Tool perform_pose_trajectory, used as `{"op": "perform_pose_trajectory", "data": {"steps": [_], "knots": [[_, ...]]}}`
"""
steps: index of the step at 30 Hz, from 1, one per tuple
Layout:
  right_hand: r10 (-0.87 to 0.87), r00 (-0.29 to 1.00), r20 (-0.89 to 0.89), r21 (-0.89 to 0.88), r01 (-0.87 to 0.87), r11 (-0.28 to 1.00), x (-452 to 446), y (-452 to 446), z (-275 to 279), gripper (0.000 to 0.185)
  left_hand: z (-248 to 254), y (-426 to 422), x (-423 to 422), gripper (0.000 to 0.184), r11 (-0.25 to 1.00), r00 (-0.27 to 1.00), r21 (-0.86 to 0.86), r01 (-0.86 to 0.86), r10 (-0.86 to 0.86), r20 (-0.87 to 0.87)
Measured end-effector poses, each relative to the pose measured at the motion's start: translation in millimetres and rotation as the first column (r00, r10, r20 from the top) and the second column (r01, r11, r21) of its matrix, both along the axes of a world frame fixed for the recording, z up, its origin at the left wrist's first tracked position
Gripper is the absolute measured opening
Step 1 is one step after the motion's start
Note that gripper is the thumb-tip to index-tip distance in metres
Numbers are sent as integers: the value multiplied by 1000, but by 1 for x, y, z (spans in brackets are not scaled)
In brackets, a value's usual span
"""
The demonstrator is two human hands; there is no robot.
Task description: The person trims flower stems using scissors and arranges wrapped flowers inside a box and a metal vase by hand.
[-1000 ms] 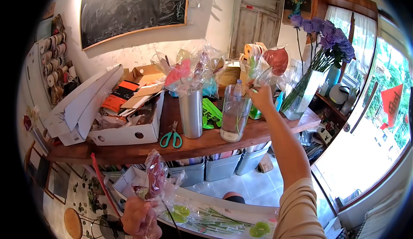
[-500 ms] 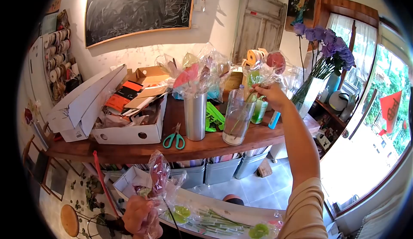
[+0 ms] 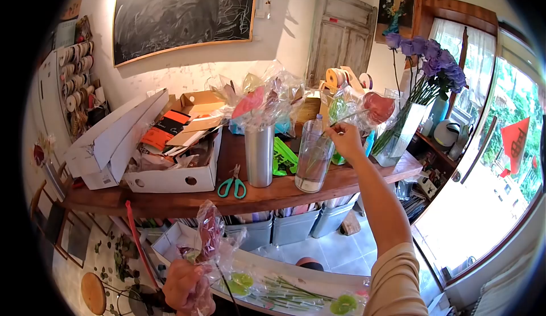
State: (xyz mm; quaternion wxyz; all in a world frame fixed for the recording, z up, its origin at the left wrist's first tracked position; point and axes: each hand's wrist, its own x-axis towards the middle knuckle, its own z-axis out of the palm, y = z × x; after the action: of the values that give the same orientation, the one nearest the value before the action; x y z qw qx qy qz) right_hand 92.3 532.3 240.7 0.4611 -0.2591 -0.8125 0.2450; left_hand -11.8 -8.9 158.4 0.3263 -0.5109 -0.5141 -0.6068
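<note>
My right hand (image 3: 346,139) pinches the stem of a red flower (image 3: 377,109) in clear wrap, above the rim of the clear glass vase (image 3: 311,165), which holds some water. The flower head leans to the right of my fingers. At the lower left my left hand (image 3: 183,287) is closed round a dark red flower (image 3: 209,230) in clear plastic, its dark stem slanting down to the right. A metal vase (image 3: 259,158) of wrapped flowers stands left of the glass one. Teal-handled scissors (image 3: 232,185) lie beside it on the wooden table (image 3: 114,201).
A white box (image 3: 170,180) of papers and packaging stands at the left. Purple flowers (image 3: 438,65) fill a glass vase (image 3: 401,139) at the right. Below, a long box (image 3: 335,279) holds wrapped stems. Grey bins (image 3: 293,228) stand under the table.
The red flower in my right hand has shifted about and now tilts right, with its head lower than a second ago. My left hand has hardly moved. The view has shifted slightly.
</note>
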Motion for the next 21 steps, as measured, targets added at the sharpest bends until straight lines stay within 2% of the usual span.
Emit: {"op": "perform_pose_trajectory", "data": {"steps": [1, 2, 4, 7, 10, 13, 16, 19, 21], "knots": [[7, 1000, -18, -60, -8, 998, 0, -3, -1, 23, -1, 0, 0, 19, 1000, 1000, 4, -3, 3, -6], [63, 994, -86, -194, -78, 978, 4, -7, 0, 22, -1, -2, -1, 20, 1000, 1000, -8, -1, 1, -12], [145, 961, -236, -430, -237, 871, 16, -36, 20, 19, -1, -4, -2, 20, 1000, 1000, -28, 1, -2, -23], [230, 918, -324, -443, -362, 820, 25, -29, 15, 15, -5, -1, -3, 21, 1000, 1000, 0, 5, -5, -2], [290, 912, -289, -419, -393, 819, 34, -24, 13, 12, -7, 2, -2, 22, 1000, 1000, -5, 16, -16, -2], [376, 925, -52, -381, -366, 849, 39, -5, 5, 11, -9, 2, -1, 22, 999, 999, -25, 31, -30, 9], [388, 920, 46, -487, -319, 813, 49, -23, 16, 12, -12, 4, -1, 23, 999, 999, -19, 42, -42, 7], [469, 883, -23, -377, -442, 814, 51, -28, 5, 14, -8, 5, 0, 23, 998, 999, -21, 53, -54, -10], [416, 901, 119, -346, -355, 868, 57, -28, 3, 17, -2, 7, 2, 22, 998, 998, -26, 51, -52, -24]]}}
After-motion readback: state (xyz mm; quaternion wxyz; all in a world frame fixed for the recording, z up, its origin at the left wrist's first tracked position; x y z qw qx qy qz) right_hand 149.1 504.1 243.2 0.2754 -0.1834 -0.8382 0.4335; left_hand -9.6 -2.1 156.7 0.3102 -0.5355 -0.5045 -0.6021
